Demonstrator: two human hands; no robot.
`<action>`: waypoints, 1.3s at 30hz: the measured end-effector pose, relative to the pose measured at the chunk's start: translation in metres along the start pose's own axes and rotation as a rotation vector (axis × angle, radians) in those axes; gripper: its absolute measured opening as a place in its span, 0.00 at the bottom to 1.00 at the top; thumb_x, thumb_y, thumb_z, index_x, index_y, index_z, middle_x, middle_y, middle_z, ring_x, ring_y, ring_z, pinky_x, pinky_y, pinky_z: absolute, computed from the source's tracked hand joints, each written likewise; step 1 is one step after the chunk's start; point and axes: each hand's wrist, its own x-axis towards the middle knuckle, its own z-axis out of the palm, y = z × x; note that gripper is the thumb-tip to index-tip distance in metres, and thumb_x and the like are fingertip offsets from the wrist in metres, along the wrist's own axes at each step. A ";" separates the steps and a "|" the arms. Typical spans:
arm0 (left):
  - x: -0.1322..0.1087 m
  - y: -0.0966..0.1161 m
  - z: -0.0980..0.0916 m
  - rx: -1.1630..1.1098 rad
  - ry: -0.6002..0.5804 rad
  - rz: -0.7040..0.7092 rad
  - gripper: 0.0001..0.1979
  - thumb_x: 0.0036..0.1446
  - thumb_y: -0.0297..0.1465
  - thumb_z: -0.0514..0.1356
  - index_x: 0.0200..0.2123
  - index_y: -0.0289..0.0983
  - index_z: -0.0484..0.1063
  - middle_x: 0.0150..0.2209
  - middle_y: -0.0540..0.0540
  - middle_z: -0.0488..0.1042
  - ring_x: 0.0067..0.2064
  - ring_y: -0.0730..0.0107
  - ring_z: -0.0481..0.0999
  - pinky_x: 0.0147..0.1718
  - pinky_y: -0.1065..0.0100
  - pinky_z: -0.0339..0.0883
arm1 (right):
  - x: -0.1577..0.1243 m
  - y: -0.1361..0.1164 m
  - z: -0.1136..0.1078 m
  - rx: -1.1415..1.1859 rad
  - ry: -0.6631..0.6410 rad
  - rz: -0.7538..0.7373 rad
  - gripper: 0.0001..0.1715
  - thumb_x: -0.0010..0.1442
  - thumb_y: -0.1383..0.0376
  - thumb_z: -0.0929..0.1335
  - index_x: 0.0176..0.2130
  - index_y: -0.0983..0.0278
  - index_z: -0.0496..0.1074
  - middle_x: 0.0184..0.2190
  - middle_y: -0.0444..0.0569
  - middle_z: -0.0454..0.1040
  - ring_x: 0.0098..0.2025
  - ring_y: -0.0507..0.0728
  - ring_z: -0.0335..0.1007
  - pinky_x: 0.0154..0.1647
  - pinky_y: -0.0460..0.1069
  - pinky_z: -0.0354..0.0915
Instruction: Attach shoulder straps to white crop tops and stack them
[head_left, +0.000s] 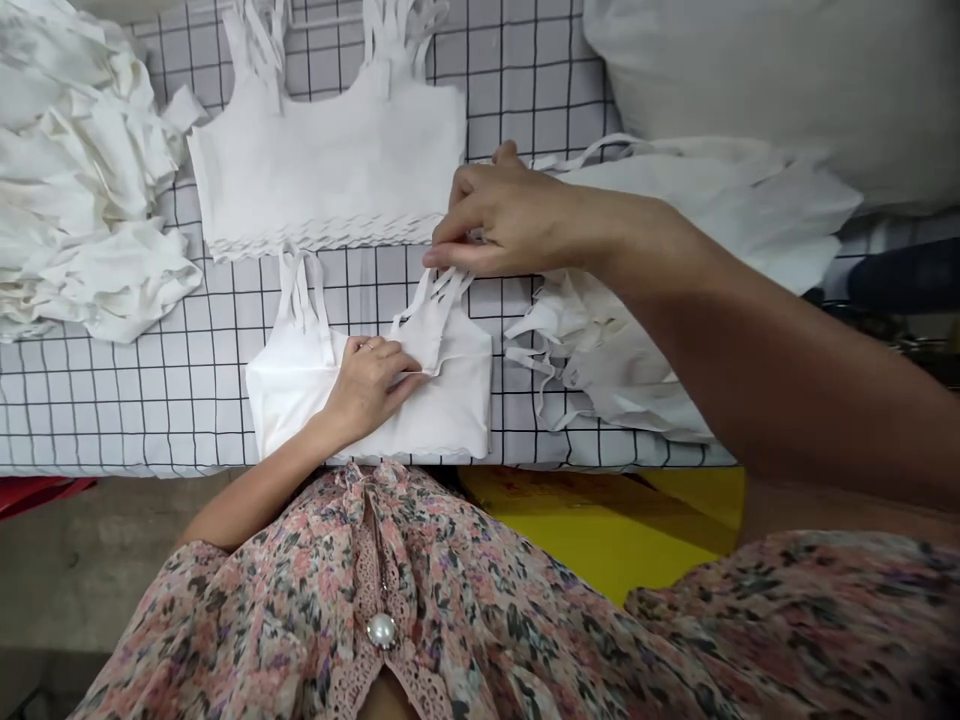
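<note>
Right hand (517, 215) sat above the near garment, its fingers (457, 215) curled and bunched at the ends of the fringed straps (442, 295). From my feed I could not tell whether they gripped the straps or only touched them. Left hand (367, 388), a ring on one finger, lay flat and released, its palm side down on a white cropped top (450, 405), just below the straps. That top lay folded over near the near edge of a white grid-lined table cover (97, 410). I logged a second top (322, 165) just beyond it, spread flat, with its scalloped hem toward me and its straps pointing far. A heap of white fabric pieces (82, 170) lay at left. A crumpled white bundle (607, 370) lay right of the near top, below the right forearm (750, 340), with more white pieces (720, 190) beyond. A large pale sack (750, 70) bulged at far right. Nearest me was a floral blouse (420, 590) with a pearl button (381, 631).
</note>
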 end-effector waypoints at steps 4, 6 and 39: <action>0.004 0.004 -0.005 -0.008 -0.047 -0.058 0.12 0.75 0.39 0.61 0.42 0.39 0.80 0.38 0.49 0.83 0.43 0.64 0.78 0.54 0.57 0.60 | 0.019 0.009 -0.001 0.025 -0.224 -0.078 0.29 0.67 0.41 0.70 0.24 0.58 0.76 0.26 0.49 0.71 0.46 0.63 0.72 0.67 0.73 0.62; 0.004 0.005 -0.006 -0.008 -0.048 -0.078 0.11 0.74 0.38 0.62 0.41 0.39 0.80 0.38 0.49 0.83 0.43 0.64 0.79 0.54 0.57 0.60 | 0.024 0.009 0.000 0.016 -0.243 -0.057 0.26 0.67 0.44 0.69 0.28 0.58 0.78 0.28 0.50 0.71 0.48 0.64 0.71 0.67 0.73 0.59; -0.120 -0.034 -0.023 0.368 0.062 -0.075 0.48 0.75 0.52 0.51 0.81 0.39 0.26 0.82 0.33 0.35 0.83 0.45 0.34 0.80 0.39 0.37 | -0.222 -0.134 0.105 -0.313 -0.011 0.424 0.52 0.77 0.45 0.54 0.80 0.70 0.27 0.80 0.70 0.37 0.83 0.76 0.37 0.74 0.85 0.40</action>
